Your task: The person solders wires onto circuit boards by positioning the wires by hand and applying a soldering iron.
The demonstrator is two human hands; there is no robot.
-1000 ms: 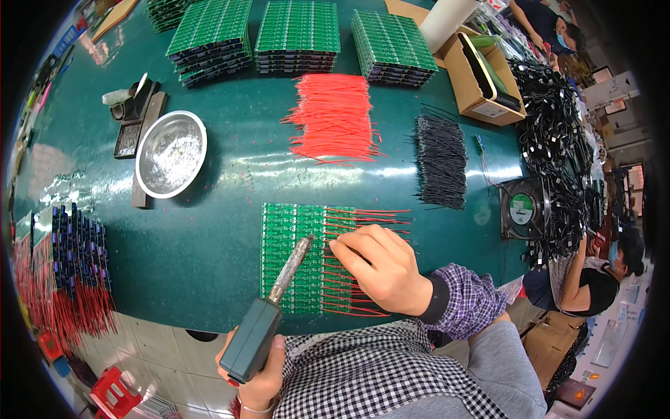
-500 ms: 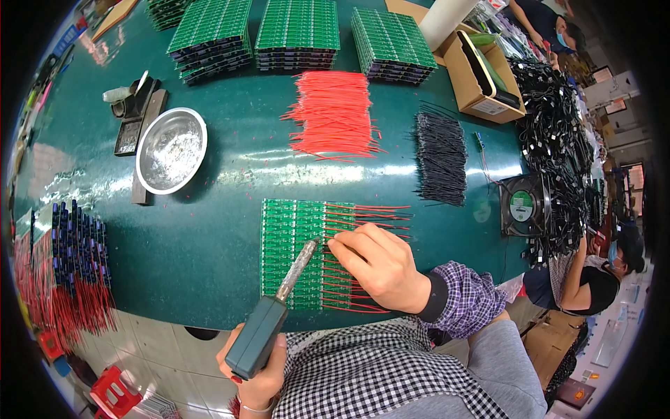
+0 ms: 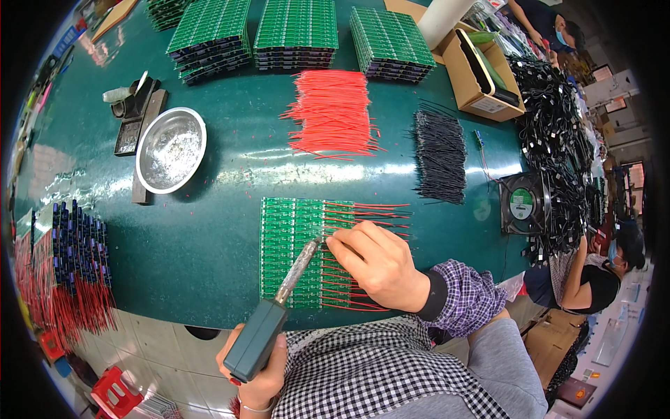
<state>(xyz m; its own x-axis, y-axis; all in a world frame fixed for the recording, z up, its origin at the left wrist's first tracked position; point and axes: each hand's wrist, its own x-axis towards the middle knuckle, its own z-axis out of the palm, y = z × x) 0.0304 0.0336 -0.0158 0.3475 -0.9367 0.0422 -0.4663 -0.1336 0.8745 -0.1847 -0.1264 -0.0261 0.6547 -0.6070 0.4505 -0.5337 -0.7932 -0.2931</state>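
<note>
while the left hand (image 3: 259, 363) grips the soldering iron (image 3: 276, 311), the right hand (image 3: 377, 265) pinches a red wire (image 3: 349, 241) on the near green board (image 3: 289, 251).

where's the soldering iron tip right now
In the head view, the soldering iron tip sits on the green circuit board panel at the table's near edge, just left of the right hand; the left hand grips its handle.

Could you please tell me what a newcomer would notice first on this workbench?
Probably the left hand at the near edge gripping a dark green soldering iron, its tip meeting the green circuit board panel in the middle of the green table, where the right hand pinches a red wire. Behind lies a bright pile of red wires, with a steel bowl to the left.
</note>
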